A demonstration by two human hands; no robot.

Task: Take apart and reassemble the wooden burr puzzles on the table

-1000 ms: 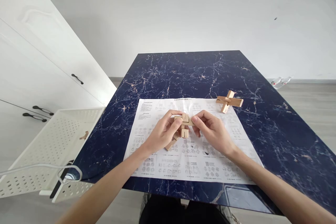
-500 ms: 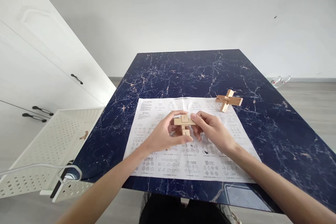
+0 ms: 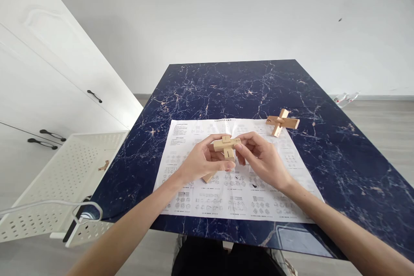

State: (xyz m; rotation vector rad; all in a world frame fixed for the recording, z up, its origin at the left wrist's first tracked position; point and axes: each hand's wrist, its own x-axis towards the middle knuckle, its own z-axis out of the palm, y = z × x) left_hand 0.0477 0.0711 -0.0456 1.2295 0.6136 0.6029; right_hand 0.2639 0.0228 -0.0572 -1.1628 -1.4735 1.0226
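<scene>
Between my two hands is a light wooden interlocking puzzle (image 3: 223, 144), made of crossed notched blocks with dark marks on their faces. My left hand (image 3: 202, 157) wraps its left side, thumb along the near block. My right hand (image 3: 258, 155) pinches the right end of the crosswise block between thumb and fingers. Under my left hand a separate wooden block (image 3: 209, 177) pokes out over the paper, partly hidden. Both hands are just above a printed instruction sheet (image 3: 181, 155) covered in small diagrams. Another cross-shaped wooden puzzle (image 3: 282, 122) sits at the sheet's upper right corner.
The sheet lies on a dark blue marbled table (image 3: 220, 90). To the left stand a white cabinet (image 3: 64, 77) and a white perforated shelf (image 3: 64, 172) with a small wooden piece (image 3: 104, 165) on it. A pale cable (image 3: 48, 202) loops near the table's left corner.
The held puzzle has tilted and risen slightly in view, showing more of its near block. My right hand's grip has shifted on the crosswise block. The block beneath my left hand now shows.
</scene>
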